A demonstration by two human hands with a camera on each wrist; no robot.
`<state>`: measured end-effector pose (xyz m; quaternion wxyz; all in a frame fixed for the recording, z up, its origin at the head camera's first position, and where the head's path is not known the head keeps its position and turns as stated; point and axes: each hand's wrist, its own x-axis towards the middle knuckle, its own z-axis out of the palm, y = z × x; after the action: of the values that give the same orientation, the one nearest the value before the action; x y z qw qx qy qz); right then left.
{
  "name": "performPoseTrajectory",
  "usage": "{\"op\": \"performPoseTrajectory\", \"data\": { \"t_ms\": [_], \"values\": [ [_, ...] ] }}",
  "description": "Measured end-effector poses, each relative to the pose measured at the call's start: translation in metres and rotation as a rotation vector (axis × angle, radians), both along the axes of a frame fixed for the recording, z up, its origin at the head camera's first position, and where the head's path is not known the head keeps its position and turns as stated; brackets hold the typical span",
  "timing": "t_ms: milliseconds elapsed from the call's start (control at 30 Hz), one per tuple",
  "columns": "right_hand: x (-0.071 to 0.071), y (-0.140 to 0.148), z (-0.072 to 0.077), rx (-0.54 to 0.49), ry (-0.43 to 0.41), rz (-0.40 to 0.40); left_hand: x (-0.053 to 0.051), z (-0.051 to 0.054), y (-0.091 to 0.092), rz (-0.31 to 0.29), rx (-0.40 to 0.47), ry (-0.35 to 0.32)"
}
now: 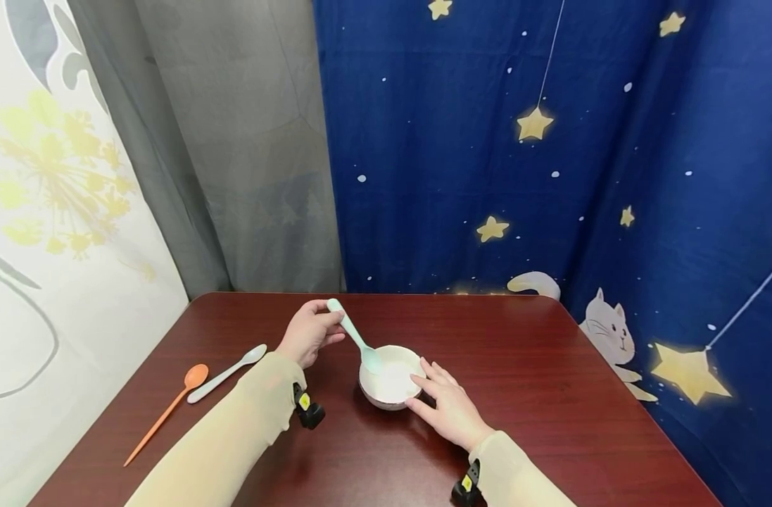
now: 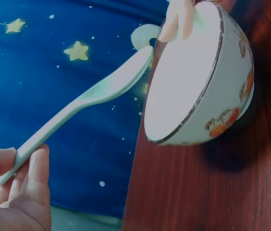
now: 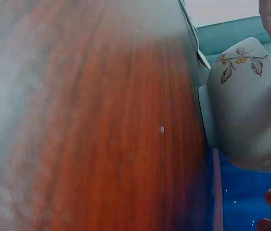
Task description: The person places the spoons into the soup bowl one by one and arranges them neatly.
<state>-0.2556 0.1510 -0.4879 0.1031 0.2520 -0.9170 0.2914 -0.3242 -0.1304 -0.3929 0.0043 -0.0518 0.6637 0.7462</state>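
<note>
**Mint spoon [image 1: 350, 329] poised over the white bowl [image 1: 395, 384]!**

We're looking down at the table [image 1: 519, 366], and both hands are busy, well apart. The left hand [image 1: 311, 329] pinches the mint spoon near its handle's end, thumb against fingers, a hold that we reckon keeps the scoop end unobstructed. Down slants the spoon, its head over the white bowl's mouth; whether it touches the inside, we can't tell. The white bowl stands upright, roughly midway between the table's left and right edges. And there's the right hand [image 1: 447, 408], fingers loosely stretched, touching the rim on the right side, probably to stop the bowl sliding. Over towards the left edge lie an orange spoon [image 1: 164, 417] and, just beside it, a pale spoon [image 1: 226, 374], seemingly parked out of the hands' way.
</note>
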Motion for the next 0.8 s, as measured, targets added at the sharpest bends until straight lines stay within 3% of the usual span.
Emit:
{"op": "performPoseTrajectory", "data": {
  "t_ms": [800],
  "values": [
    [0.001,-0.002,0.003,0.010,0.006,0.000,-0.030,-0.016,0.044,-0.143,-0.195,-0.033]
  ]
}}
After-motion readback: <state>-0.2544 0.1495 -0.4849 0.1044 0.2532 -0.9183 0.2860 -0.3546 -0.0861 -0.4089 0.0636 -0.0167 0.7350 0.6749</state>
